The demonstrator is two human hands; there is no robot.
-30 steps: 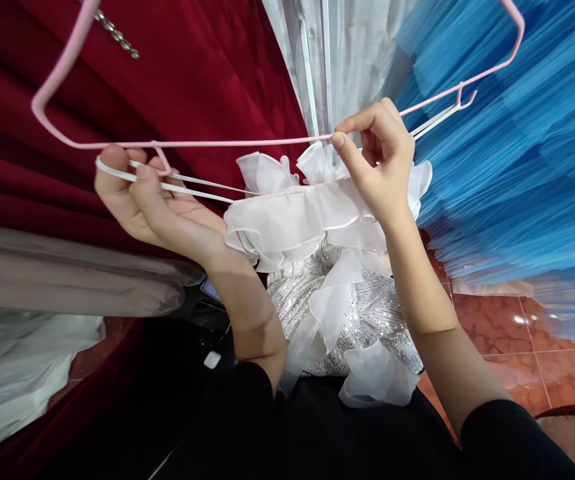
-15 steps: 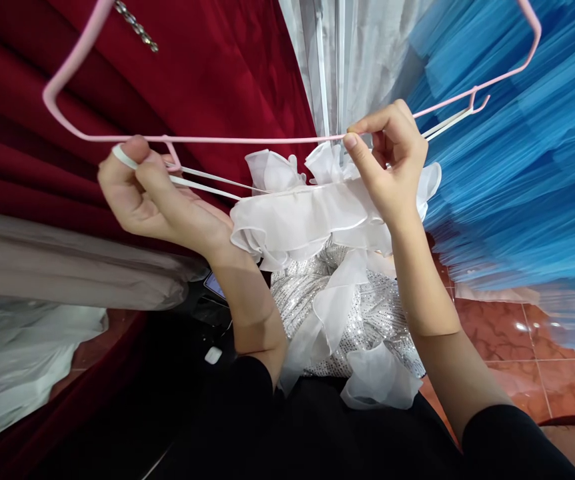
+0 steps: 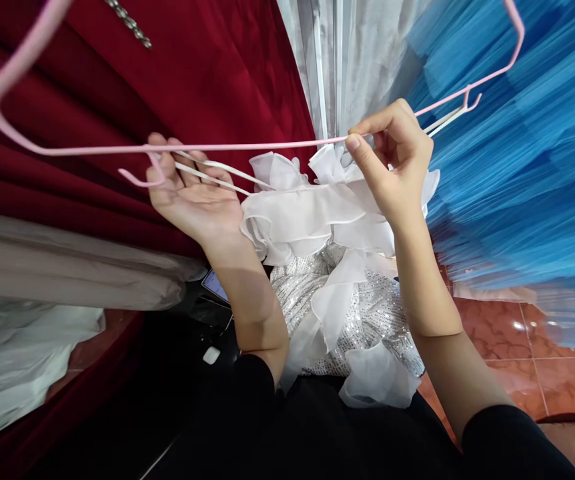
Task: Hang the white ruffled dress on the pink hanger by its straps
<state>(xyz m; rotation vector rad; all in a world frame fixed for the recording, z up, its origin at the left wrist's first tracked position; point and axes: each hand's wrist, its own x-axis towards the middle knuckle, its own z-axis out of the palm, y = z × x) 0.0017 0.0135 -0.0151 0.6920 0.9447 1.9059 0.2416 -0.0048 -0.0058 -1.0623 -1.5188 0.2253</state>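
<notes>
A pink hanger (image 3: 247, 146) spans the upper view, its lower bar running across in front of me. My right hand (image 3: 395, 157) is closed on that bar, pinching it between thumb and fingers. Under the left part of the bar, my left hand (image 3: 195, 200) lies palm up with its fingers apart, beside the small pink hook. White straps (image 3: 222, 181) stretch from the dress to this hook and pass by the fingers; how they sit there is partly hidden. Another strap hangs on the right hook. Below is the silver sequin dress (image 3: 302, 293) with white organza ruffles (image 3: 302, 217).
Dark red fabric (image 3: 207, 73) hangs at left and blue tulle (image 3: 517, 187) at right. Pale curtains (image 3: 372, 60) hang behind. A phone (image 3: 214, 285) and a small white case (image 3: 211, 355) lie on a black surface. Red floor tiles (image 3: 502, 327) show at lower right.
My left hand has gone from closed round the strap loop to open, and has moved right. The strap loop has left its fingertips. The hanger's left end has swung left and nearer.
</notes>
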